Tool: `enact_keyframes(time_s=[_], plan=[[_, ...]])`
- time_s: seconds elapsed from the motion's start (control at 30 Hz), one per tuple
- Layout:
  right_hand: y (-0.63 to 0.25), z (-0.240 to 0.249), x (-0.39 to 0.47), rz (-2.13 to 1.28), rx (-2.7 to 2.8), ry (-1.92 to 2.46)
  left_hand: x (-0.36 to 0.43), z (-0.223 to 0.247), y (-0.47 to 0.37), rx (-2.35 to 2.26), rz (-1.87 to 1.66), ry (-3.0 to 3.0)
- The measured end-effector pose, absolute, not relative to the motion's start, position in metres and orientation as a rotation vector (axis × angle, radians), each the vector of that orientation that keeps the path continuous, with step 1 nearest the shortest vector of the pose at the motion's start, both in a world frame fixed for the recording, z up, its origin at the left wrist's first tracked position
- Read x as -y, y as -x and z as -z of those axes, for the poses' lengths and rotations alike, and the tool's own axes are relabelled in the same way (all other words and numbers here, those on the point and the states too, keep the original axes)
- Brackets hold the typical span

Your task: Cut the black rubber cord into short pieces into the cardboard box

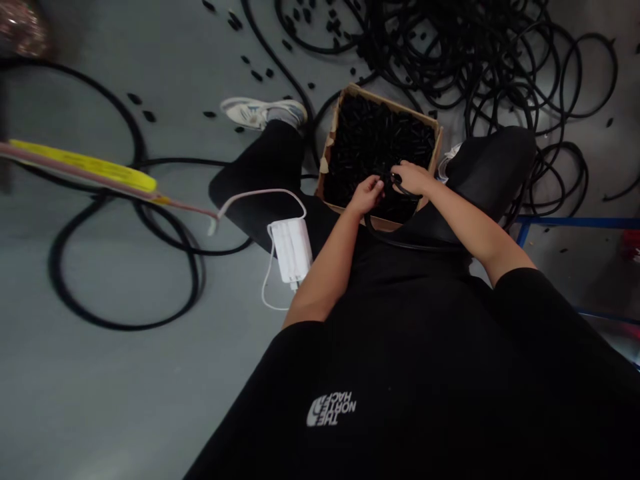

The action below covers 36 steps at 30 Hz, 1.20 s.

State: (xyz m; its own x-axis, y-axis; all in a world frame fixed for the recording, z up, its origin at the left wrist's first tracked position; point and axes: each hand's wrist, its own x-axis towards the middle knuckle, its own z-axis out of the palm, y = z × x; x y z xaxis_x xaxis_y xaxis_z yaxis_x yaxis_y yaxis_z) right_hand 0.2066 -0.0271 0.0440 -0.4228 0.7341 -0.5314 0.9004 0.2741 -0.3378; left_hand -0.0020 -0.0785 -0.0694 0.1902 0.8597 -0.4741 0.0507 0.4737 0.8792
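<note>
Over a cardboard box [327, 150] of small black pieces [383, 137], my two hands work close together. My right hand [411, 179] is closed around a black hose [417, 245], which loops across my lap. Just left of it, my left hand [368, 195] makes a pinch with thumb and fingers near the hose's end. Whatever those fingers hold is dark against the dark pieces, and I cannot make it out.
Tangled black hoses [450, 60] lie on the floor beyond the box, with small black pieces scattered around. More hose coils [125, 327] rest at left. A white power bank [291, 250] with a cable sits by my left leg. A blue frame [580, 222] stands at right.
</note>
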Motion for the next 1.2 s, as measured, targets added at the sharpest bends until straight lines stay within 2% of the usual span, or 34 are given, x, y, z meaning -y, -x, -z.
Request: enact_keyframes(time_s=[0.2,0.53,1.0,1.2], plan=[[-0.203,-0.055,0.03,0.893,-2.177,-1.539,0.076,0.068,0.003,-1.387,-0.84,-0.991],[-0.202,-0.043,0.027,0.938,-2.167,-1.572,0.077,0.05,0.0,-1.505,-0.946,-1.167],[-0.216,-0.059,0.024,0.968,-2.183,-1.511,0.08,0.057,0.011,-1.214,-0.67,-0.906],[-0.215,-0.058,0.024,1.011,-2.169,-1.452,0.081,0.064,0.012,-1.23,-0.688,-0.893]])
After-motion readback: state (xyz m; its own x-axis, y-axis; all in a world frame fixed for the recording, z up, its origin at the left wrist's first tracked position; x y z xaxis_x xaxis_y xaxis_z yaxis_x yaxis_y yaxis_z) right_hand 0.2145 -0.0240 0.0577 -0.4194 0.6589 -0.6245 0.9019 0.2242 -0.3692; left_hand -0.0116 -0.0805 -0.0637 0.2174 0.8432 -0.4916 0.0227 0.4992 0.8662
